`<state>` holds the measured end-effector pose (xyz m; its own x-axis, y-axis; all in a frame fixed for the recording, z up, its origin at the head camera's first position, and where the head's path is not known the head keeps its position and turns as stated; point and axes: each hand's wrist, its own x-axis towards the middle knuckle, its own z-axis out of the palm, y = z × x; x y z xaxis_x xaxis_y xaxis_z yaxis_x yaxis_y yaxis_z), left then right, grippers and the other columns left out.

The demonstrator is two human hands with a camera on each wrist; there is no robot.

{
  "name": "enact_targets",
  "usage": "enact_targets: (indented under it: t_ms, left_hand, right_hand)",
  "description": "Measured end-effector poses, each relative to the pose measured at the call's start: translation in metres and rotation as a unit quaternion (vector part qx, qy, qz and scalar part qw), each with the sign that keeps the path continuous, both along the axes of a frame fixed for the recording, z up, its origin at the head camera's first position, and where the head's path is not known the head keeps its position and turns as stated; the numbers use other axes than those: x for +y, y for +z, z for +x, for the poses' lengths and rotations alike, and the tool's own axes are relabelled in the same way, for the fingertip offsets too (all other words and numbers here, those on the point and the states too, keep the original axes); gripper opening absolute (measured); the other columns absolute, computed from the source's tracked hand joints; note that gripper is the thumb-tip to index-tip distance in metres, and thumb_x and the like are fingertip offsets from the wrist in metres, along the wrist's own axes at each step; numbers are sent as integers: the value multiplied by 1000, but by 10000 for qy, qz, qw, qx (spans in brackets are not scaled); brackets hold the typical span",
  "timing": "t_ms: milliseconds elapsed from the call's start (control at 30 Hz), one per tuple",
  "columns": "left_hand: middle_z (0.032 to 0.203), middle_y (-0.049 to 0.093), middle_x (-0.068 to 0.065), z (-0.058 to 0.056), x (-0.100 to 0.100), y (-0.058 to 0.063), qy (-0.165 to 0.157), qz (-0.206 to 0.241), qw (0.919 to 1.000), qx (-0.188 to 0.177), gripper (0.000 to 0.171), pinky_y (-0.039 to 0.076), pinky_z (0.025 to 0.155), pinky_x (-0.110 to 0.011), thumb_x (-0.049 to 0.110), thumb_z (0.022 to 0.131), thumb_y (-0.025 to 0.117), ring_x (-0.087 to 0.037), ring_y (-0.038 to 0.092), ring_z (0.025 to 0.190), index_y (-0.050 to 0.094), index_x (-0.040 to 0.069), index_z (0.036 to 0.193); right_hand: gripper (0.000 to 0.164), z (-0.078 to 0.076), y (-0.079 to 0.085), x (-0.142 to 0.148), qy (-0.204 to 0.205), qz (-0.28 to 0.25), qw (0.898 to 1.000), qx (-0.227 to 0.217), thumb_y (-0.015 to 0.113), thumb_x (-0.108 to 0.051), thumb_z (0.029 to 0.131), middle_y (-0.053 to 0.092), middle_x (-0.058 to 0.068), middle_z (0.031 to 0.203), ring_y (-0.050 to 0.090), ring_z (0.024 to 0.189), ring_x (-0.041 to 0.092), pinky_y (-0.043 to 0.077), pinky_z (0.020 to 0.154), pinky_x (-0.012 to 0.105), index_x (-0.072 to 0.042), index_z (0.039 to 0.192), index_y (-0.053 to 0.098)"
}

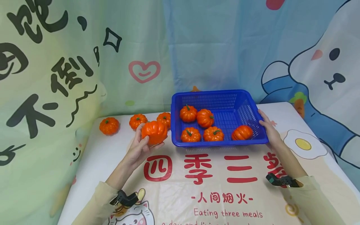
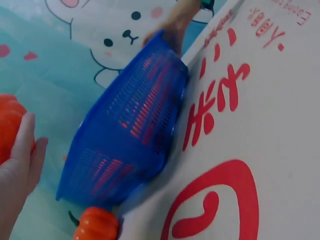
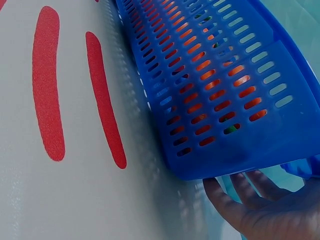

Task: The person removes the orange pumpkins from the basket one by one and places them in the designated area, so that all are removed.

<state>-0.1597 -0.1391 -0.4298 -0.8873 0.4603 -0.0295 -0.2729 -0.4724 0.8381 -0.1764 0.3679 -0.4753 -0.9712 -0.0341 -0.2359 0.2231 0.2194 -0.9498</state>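
Observation:
My left hand (image 1: pixel 140 147) holds an orange toy pumpkin (image 1: pixel 154 132) above the table, left of a blue plastic basket (image 1: pixel 219 144). In the left wrist view, that pumpkin (image 2: pixel 9 127) is partly cut off by the frame edge. My right hand (image 1: pixel 270 128) touches the basket's right end; in the right wrist view its fingertips (image 3: pixel 214 186) rest against the outer wall. Several orange pumpkins, one of them at the right end (image 1: pixel 242 132), lie inside the basket. Outside it, one pumpkin (image 1: pixel 109 126) lies at far left, with two more (image 1: pixel 137 120) (image 1: pixel 164 118) behind my left hand.
A white table (image 1: pixel 225 193) with red printed characters and cartoon drawings lies under everything. Behind its back edge hangs a printed curtain (image 1: pixel 208 47). Each wrist wears a dark strapped device, the left one (image 1: pixel 126 198) and the right one (image 1: pixel 282 180).

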Motion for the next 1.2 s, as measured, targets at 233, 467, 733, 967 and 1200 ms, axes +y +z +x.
enact_targets:
  t_ms: [233, 467, 733, 967, 1200]
  left_hand:
    - [137, 35, 1, -2, -9, -6, 432, -779, 9960, -114, 11, 51, 99, -44, 34, 106, 34, -20, 47, 125, 32, 35, 116]
    - [125, 45, -1, -1, -26, -17, 1075, -2514, 9614, 311, 34, 50, 77, -17, 11, 97, 50, -10, 55, 101, 31, 28, 119]
    - [143, 41, -11, -3, -39, -27, 893, -3632, 9245, 742, 68, 49, 90, -15, 19, 93, 61, -23, 42, 123, 27, 16, 151]
    - [142, 44, -11, 3, -55, -33, 976, -4433, 8848, 1055, 73, 47, 101, -38, 24, 87, 72, -28, 43, 127, 32, 12, 146]
    - [142, 46, -14, 10, -101, -41, 1595, -5448, 8187, 864, 78, 43, 101, -49, 42, 83, 74, -31, 46, 123, 36, 15, 145]
  right_hand:
    - [56, 1, 0, 0, -24, -88, 10000, -10, 25, -51, 102, -11, 7, 164, 9, 145, 53, 51, 87, 22, -53, 149, -5]
    - [54, 0, 0, 1, 14, -43, 10000, -14, 22, -51, 102, -11, 8, 164, 10, 144, 54, 38, 99, 45, -53, 149, -6]
    - [54, 0, 0, 1, -10, -7, 10000, -28, 22, -51, 102, -11, 8, 164, 10, 144, 54, 33, 100, 49, -54, 148, -6]
    - [54, 0, 0, 1, -12, -50, 10000, -43, 23, -51, 102, -11, 6, 165, 9, 144, 53, 30, 100, 51, -54, 148, -5]
    - [54, -1, 1, 0, -42, -47, 10000, -75, 22, -52, 102, -11, 6, 165, 9, 145, 53, 27, 104, 57, -55, 148, -5]
